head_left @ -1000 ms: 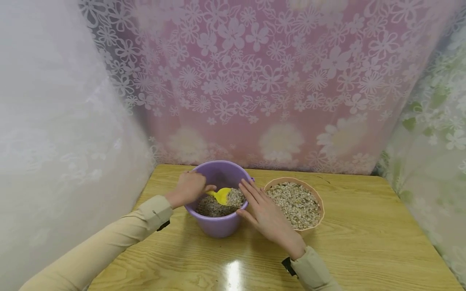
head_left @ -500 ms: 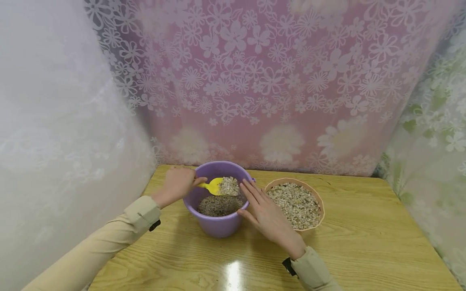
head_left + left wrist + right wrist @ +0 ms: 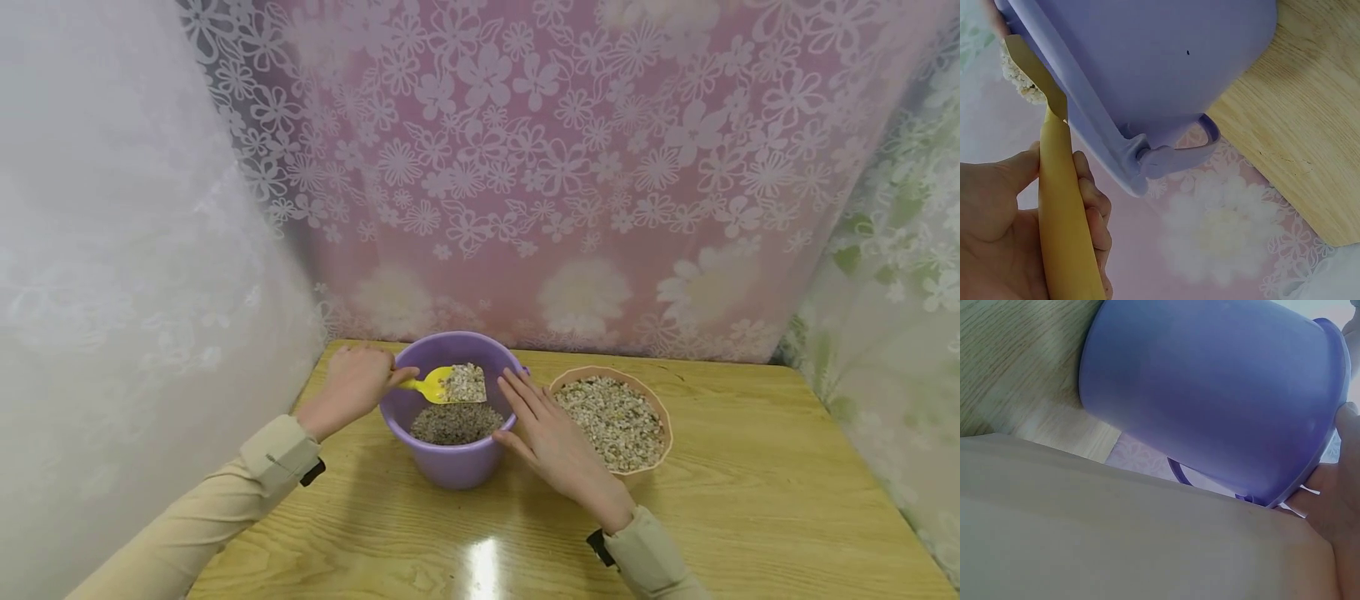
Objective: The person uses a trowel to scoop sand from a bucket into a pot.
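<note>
My left hand (image 3: 352, 387) grips the handle of a yellow scoop (image 3: 433, 385), thumb along the handle. The scoop lies level over the mouth of a purple bucket (image 3: 453, 468), its blade heaped with small pale gravel-like bits (image 3: 467, 384). More of these bits (image 3: 456, 423), looking darker, cover the bucket's bottom. In the left wrist view, fingers curl round the scoop handle (image 3: 1063, 212) beside the bucket rim. My right hand (image 3: 558, 454) rests at the bucket's right rim with straight fingers; in the right wrist view its thumb (image 3: 1349, 415) meets the rim.
A peach bowl with a scalloped rim (image 3: 609, 369), filled with the same pale bits (image 3: 611, 425), stands right of the bucket, beside the right hand. Both stand on a wood-grain table (image 3: 750, 483). Flowered curtains (image 3: 510, 192) hang behind it and at the sides.
My left hand has lifted the loaded scoop from low in the bucket up to its mouth and drawn it slightly left. The right hand has stayed at the rim.
</note>
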Tool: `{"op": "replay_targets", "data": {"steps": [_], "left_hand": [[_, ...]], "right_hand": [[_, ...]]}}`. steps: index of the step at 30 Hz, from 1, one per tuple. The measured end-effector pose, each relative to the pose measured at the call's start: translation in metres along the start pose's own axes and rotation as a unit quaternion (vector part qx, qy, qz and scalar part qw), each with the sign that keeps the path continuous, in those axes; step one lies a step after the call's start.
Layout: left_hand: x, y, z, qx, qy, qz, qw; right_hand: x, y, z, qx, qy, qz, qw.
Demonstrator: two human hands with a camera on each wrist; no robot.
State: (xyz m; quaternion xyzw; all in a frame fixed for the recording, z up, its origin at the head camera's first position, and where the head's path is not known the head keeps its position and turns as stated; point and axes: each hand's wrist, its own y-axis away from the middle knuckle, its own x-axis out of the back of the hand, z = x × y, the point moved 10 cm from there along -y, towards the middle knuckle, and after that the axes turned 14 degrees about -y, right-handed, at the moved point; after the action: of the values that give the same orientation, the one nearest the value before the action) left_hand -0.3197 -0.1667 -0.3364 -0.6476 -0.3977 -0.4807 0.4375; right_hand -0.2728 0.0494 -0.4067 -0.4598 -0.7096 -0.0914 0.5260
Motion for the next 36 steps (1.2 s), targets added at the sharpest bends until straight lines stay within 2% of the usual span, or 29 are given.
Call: {"op": "replay_targets", "data": {"steps": [3,8,15,21,28,33,36], "left_hand": [[-0.001,0.001,0.002,-0.001,-0.009,0.006,0.9999],[0.002,0.004,0.008,-0.002,-0.040,0.042,0.9983],[0.003,0.009,0.018,-0.008,-0.077,0.074,0.9942],[0.009,0.010,0.021,-0.009,-0.078,0.094,0.9925],[0.013,-0.001,0.023,-0.008,-0.050,0.071,0.9962],[0.023,-0.008,0.037,-0.026,-0.056,0.076,0.9952],[0.027,-0.014,0.046,-0.034,-0.057,0.074,0.9950]], "right_hand": [[0.000,-0.001,0.001,0.002,0.001,-0.002,1.000],[0.002,0.000,0.000,0.009,0.003,0.003,1.000],[0.006,0.002,-0.001,0.006,0.008,0.011,1.000],[0.025,0.010,0.005,-0.009,0.015,0.023,1.000],[0.061,0.033,0.036,-0.044,0.026,0.054,0.997],[0.082,0.057,0.060,-0.072,0.020,0.074,0.994],[0.090,0.072,0.074,-0.097,0.000,0.067,0.993]]}}
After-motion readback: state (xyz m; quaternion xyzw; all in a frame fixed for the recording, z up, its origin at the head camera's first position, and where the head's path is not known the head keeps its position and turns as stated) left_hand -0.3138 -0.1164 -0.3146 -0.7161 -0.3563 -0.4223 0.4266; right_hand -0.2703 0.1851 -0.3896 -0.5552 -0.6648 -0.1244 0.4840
